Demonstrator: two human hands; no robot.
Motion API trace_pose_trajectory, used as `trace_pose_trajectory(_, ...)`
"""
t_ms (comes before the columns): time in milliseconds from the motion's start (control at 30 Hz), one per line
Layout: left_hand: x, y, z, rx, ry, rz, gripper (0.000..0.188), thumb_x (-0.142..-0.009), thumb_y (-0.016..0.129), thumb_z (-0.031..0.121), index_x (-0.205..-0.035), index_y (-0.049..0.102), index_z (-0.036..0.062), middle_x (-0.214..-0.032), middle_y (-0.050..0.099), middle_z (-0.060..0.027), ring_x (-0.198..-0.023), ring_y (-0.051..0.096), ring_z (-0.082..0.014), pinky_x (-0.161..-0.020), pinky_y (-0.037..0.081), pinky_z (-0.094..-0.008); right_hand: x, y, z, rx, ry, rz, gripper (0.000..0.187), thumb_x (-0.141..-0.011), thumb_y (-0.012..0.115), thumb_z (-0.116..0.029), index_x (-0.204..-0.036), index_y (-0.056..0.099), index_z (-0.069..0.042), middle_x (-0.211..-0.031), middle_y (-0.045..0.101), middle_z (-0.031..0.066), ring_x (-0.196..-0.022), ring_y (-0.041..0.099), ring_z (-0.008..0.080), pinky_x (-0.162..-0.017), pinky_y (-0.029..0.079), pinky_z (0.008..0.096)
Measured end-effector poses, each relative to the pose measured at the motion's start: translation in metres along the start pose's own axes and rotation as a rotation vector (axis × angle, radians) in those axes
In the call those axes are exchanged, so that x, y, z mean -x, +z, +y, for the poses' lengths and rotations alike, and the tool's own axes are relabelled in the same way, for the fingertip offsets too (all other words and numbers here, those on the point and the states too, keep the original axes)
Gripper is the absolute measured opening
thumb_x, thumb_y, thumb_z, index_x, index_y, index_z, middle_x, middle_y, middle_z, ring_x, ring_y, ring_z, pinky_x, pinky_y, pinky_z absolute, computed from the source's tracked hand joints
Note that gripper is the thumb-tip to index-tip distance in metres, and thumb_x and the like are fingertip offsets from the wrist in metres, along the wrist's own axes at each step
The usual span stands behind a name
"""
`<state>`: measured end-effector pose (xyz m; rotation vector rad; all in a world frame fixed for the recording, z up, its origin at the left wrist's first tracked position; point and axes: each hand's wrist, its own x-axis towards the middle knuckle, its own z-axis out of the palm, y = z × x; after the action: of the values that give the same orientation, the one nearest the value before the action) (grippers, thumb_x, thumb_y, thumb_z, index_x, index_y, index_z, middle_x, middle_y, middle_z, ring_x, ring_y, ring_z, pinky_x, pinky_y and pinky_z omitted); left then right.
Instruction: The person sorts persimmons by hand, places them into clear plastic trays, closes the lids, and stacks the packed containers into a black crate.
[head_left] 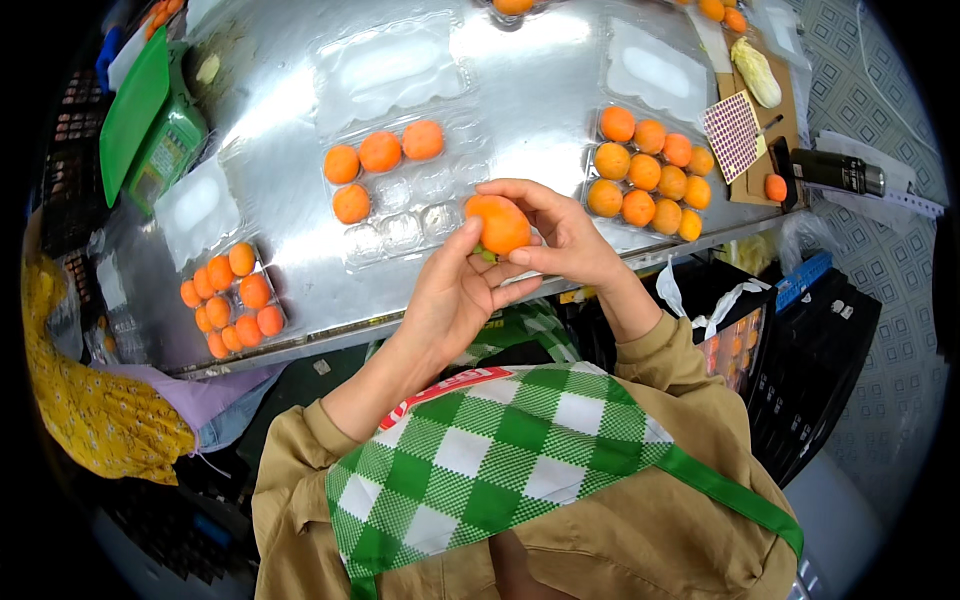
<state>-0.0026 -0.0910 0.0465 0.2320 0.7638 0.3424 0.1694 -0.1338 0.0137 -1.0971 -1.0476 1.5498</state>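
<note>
A ripe orange persimmon (502, 225) with a green calyx at its underside is held between my two hands, above the table's near edge. The thumb of my left hand (440, 285) presses its left side, with the other fingers beneath. My right hand (565, 235) curls round it from the right. Just beyond lies an open clear plastic tray (395, 240) with moulded cups. Persimmons (380, 152) fill three cups of its far row and one at the left of the following row; its other visible cups hold nothing.
A fuller persimmon tray (650, 170) lies to the right, another (232, 300) at the left. Beyond that stands a green scale (165, 150). At right are a sticker sheet (733, 137), a dark bottle (835, 172) and a cabbage (756, 73). A person in yellow (110, 420) is at left.
</note>
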Motion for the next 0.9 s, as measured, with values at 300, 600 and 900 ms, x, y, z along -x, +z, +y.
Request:
trace_pose_trajectory(300, -0.001, -0.016, 0.004, -0.139, 0.007, -0.046, 0.052, -0.098, 0.042, 0.041, -0.133, 0.043, 0.0025, -0.128, 0.053, -0.0187, -0.119, 0.053, -0.0296, -0.096, 0.047, -0.0461, 0.021, -0.042, -0.017, -0.327, -0.111, 0.185, 0.080, -0.076, 0.072, -0.029, -0.140, 0.034, -0.002, -0.136, 0.043, 0.0174, -0.122, 0.048, 0.0219, -0.101, 0.039, 0.0333)
trace_pose_trajectory(600, -0.019, -0.028, 0.014, -0.195, 0.006, -0.005, 0.051, -0.098, 0.041, 0.042, -0.131, 0.045, 0.0034, -0.127, 0.055, -0.0192, -0.118, 0.054, -0.0282, -0.094, 0.048, -0.0452, 0.047, -0.092, -0.024, -0.430, -0.247, 0.350, 0.063, -0.078, 0.056, -0.016, -0.137, 0.037, -0.002, -0.134, 0.045, 0.0127, -0.129, 0.040, 0.0205, -0.109, 0.029, 0.0343)
trace_pose_trajectory(900, -0.042, -0.024, 0.031, -0.201, 0.003, 0.050, 0.054, -0.097, 0.044, 0.046, -0.129, 0.045, 0.0034, -0.125, 0.056, -0.0187, -0.113, 0.057, -0.0258, -0.090, 0.052, -0.0439, 0.046, -0.122, -0.031, -0.409, -0.265, 0.435, 0.056, -0.081, 0.054, -0.017, -0.134, 0.040, -0.001, -0.132, 0.046, 0.0118, -0.128, 0.041, 0.0218, -0.109, 0.030, 0.0353)
